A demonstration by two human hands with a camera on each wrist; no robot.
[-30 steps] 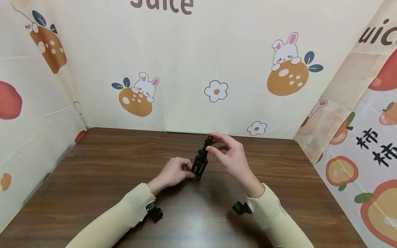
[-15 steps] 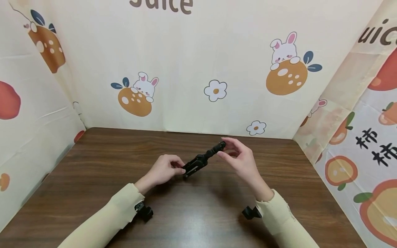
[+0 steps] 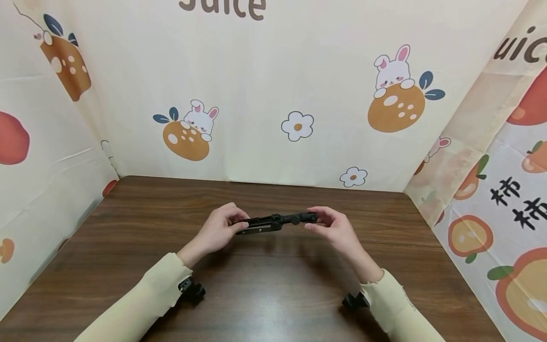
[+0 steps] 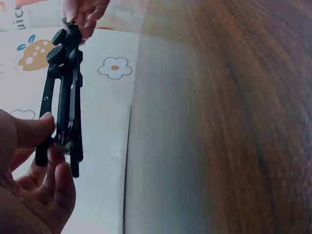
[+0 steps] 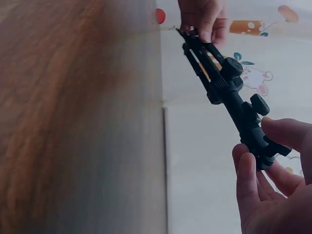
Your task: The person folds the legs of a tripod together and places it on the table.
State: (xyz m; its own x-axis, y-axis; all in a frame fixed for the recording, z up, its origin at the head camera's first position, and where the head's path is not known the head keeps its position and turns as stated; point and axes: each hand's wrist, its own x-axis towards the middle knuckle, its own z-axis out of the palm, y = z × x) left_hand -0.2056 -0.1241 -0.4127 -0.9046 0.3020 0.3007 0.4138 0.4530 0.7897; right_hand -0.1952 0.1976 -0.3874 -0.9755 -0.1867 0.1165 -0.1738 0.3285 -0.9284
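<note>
A small black tripod [image 3: 275, 222] with its legs folded together is held nearly level above the table. My left hand [image 3: 219, 227] pinches the leg ends, thumb on one side and fingers on the other. At the opposite end, my right hand [image 3: 337, 230] grips the head between thumb and fingers. Round knobs stick out from the tripod [image 5: 236, 109] in the right wrist view. Seen from the left wrist, the tripod [image 4: 64, 105] has slim slotted legs with narrow gaps between them.
The brown wooden table [image 3: 265, 280] spreads under both hands. A printed cloth backdrop [image 3: 256, 71] rises behind its far edge, and more printed cloth hangs at both sides. Black wrist cameras [image 3: 192, 290] sit at the sleeves.
The tripod has swung from steeply tilted to nearly level. My right hand has moved right and down with the head end, while my left hand has shifted left and up with the legs.
</note>
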